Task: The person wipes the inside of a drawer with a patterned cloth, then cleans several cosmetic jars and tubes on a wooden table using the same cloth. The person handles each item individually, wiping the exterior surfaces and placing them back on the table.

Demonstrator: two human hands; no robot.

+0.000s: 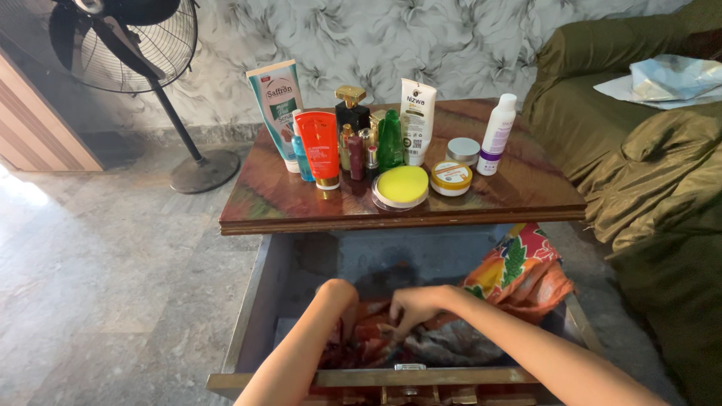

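Note:
Both my hands reach into an open wooden drawer (254, 301) pulled out below a small table. My left hand (340, 301) is bent down at the wrist, its fingers buried in dark red patterned cloth (368, 342). My right hand (414, 307) pinches the same cloth beside it. A bright orange floral fabric (523, 272) is bunched up at the drawer's right side, spilling over the edge. A grey-patterned cloth (459, 347) lies under my right forearm.
The wooden tabletop (526, 184) carries several tubes, bottles and jars, among them an orange tube (321, 146), a yellow-lidded jar (401, 186) and a white bottle (496, 134). A standing fan (135, 45) is at the far left. An olive sofa (647, 150) fills the right side.

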